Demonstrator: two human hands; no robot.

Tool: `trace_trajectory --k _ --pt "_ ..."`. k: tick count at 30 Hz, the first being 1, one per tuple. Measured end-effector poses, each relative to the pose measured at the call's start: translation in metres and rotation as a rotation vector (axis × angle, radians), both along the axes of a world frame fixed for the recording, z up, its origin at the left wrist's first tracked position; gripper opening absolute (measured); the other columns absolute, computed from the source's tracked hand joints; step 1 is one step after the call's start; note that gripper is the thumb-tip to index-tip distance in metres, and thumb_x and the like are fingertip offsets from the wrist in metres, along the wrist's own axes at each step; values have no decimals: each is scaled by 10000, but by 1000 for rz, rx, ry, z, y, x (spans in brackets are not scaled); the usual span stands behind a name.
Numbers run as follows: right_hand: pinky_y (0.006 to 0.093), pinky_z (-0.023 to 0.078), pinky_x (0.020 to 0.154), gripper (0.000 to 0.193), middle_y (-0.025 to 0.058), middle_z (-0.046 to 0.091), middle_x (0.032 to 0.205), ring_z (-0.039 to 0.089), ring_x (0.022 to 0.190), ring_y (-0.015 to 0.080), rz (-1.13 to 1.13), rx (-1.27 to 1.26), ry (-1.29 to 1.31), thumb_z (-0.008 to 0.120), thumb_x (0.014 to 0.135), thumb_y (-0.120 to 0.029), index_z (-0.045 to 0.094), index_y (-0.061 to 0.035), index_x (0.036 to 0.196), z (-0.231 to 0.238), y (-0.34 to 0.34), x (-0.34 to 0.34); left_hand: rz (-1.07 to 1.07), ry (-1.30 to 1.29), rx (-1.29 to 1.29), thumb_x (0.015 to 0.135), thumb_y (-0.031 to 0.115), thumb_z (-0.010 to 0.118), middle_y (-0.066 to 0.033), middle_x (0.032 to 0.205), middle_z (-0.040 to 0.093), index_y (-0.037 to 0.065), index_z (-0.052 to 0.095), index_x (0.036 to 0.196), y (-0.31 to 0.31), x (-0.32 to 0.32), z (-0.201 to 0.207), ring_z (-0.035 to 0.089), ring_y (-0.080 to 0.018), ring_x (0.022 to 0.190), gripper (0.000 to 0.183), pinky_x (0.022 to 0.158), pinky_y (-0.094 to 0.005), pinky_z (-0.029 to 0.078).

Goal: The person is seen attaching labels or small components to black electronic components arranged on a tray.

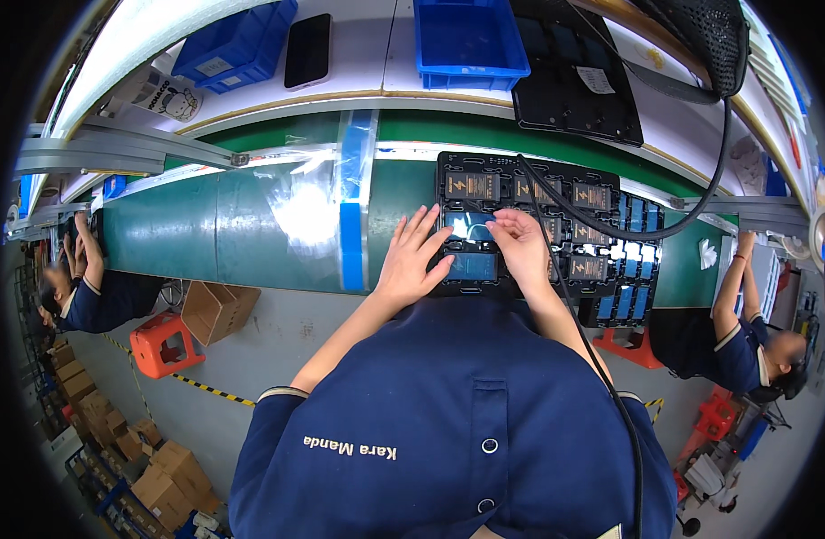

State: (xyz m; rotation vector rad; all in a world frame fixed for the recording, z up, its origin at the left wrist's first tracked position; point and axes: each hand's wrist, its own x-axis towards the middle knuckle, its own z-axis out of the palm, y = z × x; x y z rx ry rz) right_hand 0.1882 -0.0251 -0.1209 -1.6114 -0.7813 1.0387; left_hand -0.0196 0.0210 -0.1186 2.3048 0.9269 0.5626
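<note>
A black moulded tray (447,190) lies on the green conveyor belt in front of me. In its pockets sit flat black rectangular packs with gold print (471,185) and glossy blue-faced rectangular pieces (474,266). My left hand (414,258) rests open at the tray's left edge, fingers spread, fingertips touching the blue-faced pieces' side. My right hand (523,247) pinches at the right end of the middle glossy blue piece (467,226). Whatever lies between its fingertips is too small to make out.
Clear plastic film (306,202) lies on the belt left of the tray. A black cable (642,235) arcs across the trays. More blue-faced pieces (630,260) lie at right. A shelf beyond holds a blue bin (474,74) and phone (308,52). Co-workers sit left and right.
</note>
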Motion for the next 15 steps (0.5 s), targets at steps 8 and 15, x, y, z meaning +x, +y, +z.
trace_trajectory --k 8,15 --pt "311 433 533 371 95 532 846 490 522 171 132 93 -753 695 715 8 579 -10 1066 33 13 -13 133 -153 -53 875 235 585 -185 1407 421 41 549 1217 -2 -15 -13 373 -369 1317 395 1099 -510 255" --pt "351 459 580 217 125 571 957 543 582 230 203 130 -730 654 766 -25 620 -18 980 32 0 -8 620 259 17 888 194 585 -172 1441 377 51 466 1332 -30 -122 -97 320 -383 1340 481 1098 -510 240"
